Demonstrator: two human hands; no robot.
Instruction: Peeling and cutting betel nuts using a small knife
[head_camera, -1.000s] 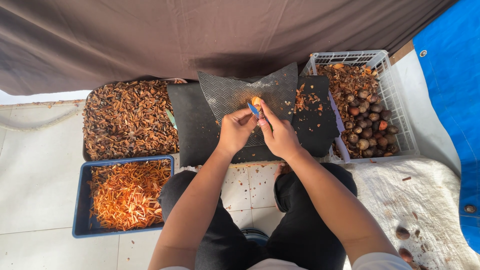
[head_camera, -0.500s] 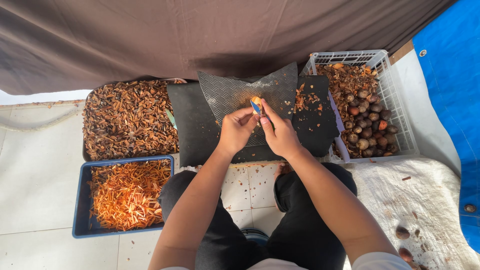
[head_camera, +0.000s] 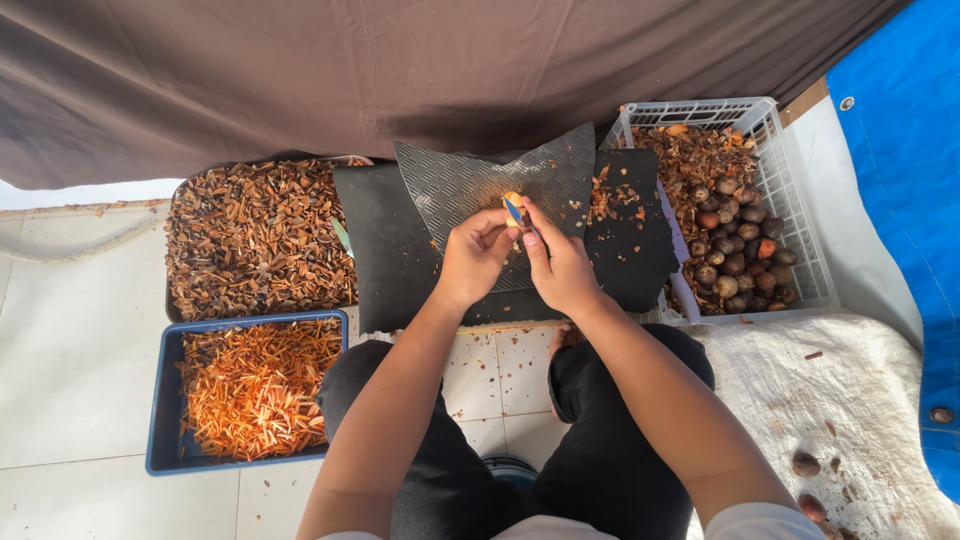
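Peeling step in hand: left hand (head_camera: 478, 258) and right hand (head_camera: 560, 268) fingers grasp the small orange fruit (head_camera: 512, 206) between them; the next move calls for a steady grip.

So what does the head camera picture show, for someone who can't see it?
A seated person's left hand and right hand pinch a small orange piece over a black mat. Left sit a blue tray of orange shreds; right, a white crate of brown nuts.
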